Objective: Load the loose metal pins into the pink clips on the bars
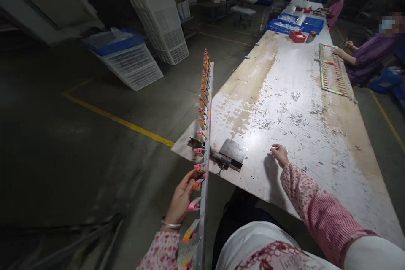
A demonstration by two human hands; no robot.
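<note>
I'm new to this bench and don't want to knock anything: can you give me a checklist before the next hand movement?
1. Left hand at the bar: ok, its fingers are at the coloured pieces along it.
2. Right hand free of small parts: cannot tell; its fingers are curled above the table.
3. Bar secured to the dark metal fixture: cannot tell; the join is hidden.
4. Table tidy: not ok, thin loose bits lie scattered.
5. Co-worker's hands clear of the bar: ok, they are at a rack across the table.
</note>
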